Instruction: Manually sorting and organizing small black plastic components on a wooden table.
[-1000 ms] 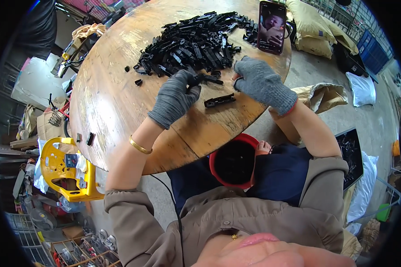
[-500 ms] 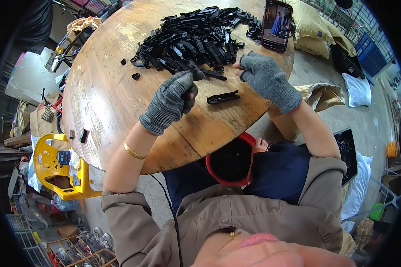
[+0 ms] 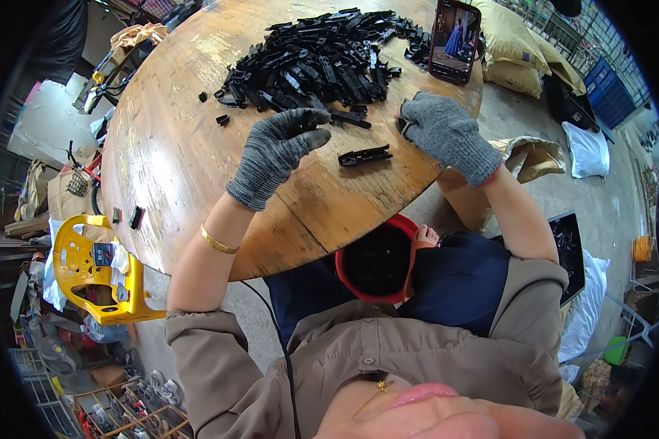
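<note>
My left hand (image 3: 277, 150), in a grey knit glove, is held over the round wooden table with thumb and fingers apart and nothing visible between them. Its fingertips are near the front edge of a large heap of black plastic parts (image 3: 307, 66). My right hand (image 3: 447, 135), gloved alike, has its fingers curled together over the table's right side. A small dark bit shows at its fingertips, too little of it to name. Between the hands, nearer to me, one long black plastic part (image 3: 365, 156) lies alone. Another black part (image 3: 350, 118) lies at the heap's front edge.
A phone (image 3: 454, 40) stands propped at the far right of the wooden table (image 3: 176, 168). Below the table's near edge is a red bucket (image 3: 340, 267) with dark contents. A yellow chair (image 3: 73, 256) stands left, an open paper sack (image 3: 534, 157) right.
My left hand has opened, its thumb and fingers moving apart from their earlier pinch. My right hand has shifted slightly down and right, its fingers curled in more.
</note>
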{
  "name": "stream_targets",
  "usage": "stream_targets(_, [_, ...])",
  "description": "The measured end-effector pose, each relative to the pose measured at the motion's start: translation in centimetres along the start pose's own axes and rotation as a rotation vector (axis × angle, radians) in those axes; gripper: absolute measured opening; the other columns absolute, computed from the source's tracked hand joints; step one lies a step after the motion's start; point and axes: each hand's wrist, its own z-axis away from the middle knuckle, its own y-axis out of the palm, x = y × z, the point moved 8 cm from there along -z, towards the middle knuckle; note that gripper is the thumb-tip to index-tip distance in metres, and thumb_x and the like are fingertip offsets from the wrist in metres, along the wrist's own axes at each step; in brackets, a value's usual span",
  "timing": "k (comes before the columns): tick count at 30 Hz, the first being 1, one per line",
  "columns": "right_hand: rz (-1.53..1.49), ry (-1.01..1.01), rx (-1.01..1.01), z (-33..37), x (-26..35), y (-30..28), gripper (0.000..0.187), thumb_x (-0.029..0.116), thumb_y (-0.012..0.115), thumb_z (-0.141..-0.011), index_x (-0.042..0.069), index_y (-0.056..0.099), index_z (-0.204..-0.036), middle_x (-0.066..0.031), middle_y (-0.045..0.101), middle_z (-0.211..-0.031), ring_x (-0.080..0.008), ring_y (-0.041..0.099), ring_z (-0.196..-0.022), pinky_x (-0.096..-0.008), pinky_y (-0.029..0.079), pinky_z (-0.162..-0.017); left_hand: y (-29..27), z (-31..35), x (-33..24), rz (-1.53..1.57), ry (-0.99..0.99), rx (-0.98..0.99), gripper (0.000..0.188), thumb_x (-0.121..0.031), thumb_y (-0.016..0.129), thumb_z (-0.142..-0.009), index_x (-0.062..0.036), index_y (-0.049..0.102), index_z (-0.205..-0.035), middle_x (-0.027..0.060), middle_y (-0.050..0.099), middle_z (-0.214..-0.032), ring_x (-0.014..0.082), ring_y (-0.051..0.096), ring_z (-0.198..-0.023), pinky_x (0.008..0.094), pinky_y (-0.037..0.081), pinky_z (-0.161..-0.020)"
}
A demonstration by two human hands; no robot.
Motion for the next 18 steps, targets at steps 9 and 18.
stream_targets(9, [-0.092,-0.033,-0.046,-0.2,0.7,0.4,0.019,0.022,0.058,-0.077,0.004,0.058,-0.081,-0.0141,0.056,-0.074,-0.0282,0.056,-0.075,-0.0371,0.044,-0.068,1.4,0.1,1.4,0.26,-0.123,0.161,0.026,-0.02,0.056,-0.084,-0.0055,0.053,-0.106,0.0047,0.059,-0.079,0.0053,0.048,-0.052,0.0179,0.038,-0.043])
stream_targets(18, [-0.371,0.047,-0.216,-0.4,1.3,-1.3,0.011,0.01,0.058,-0.079,0.002,0.057,-0.085,-0.0118,0.058,-0.074,-0.0207,0.058,-0.069,-0.0291,0.046,-0.063,1.6,0.5,0.8,0.04,-0.016,0.073,0.034,-0.01,0.06,-0.08,-0.0047,0.047,-0.112,0.0042,0.056,-0.086,0.0053,0.047,-0.06,0.0179,0.039,-0.048])
